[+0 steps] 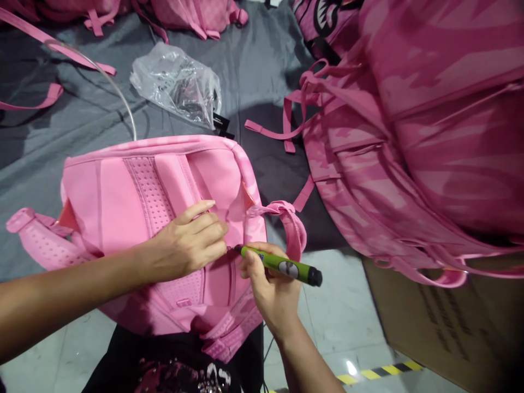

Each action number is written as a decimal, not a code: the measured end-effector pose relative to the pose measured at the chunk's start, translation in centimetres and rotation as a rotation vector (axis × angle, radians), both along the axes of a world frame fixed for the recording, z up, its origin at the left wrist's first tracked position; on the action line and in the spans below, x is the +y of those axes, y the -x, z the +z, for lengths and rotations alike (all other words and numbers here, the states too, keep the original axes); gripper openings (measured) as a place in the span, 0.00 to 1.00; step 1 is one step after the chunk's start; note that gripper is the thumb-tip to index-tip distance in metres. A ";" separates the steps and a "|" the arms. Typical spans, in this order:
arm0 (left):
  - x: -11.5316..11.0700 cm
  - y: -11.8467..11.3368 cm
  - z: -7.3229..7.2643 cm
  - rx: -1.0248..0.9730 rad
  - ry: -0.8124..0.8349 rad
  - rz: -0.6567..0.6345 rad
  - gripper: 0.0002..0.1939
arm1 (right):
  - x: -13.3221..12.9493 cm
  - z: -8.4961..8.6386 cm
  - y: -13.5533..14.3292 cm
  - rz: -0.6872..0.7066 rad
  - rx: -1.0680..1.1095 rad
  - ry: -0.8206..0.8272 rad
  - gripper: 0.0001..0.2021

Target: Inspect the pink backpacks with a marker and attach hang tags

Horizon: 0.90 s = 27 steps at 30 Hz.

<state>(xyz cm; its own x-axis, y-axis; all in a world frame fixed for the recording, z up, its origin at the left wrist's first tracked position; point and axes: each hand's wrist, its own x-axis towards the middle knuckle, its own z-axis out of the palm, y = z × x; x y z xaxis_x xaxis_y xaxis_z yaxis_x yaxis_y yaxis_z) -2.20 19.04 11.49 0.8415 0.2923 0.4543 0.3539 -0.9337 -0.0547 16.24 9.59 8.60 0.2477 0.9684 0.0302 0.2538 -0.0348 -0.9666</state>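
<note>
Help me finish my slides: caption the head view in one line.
Left hand on a pink backpack, right hand holding a green marker close beside it.

- backpack point(114, 202) is straight in front of you, over your lap point(118, 360)
- plastic bag point(176, 82) sits behind it on the desk point(257, 71)
- second backpack point(426, 131) to your right, cardboard box point(442, 322) below

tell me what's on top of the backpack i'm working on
Your left hand is on the backpack; your right hand holds a green pen over it. What's under the left hand is covered.
</note>
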 end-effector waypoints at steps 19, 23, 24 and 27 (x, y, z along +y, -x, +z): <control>2.2 -0.1 2.4 0.240 -0.003 -0.093 0.05 | 0.6 0.2 -0.2 0.024 -0.090 -0.025 0.07; 3.4 0.2 4.0 0.348 -0.036 -0.020 0.04 | 1.2 -0.3 0.1 0.076 -0.122 -0.079 0.09; 3.2 0.3 4.4 0.348 -0.034 -0.007 0.05 | 1.3 -0.1 0.2 0.091 -0.117 -0.098 0.09; 1.1 0.9 6.6 0.352 -0.006 0.047 0.07 | 1.2 1.8 0.4 0.119 0.039 -0.144 0.10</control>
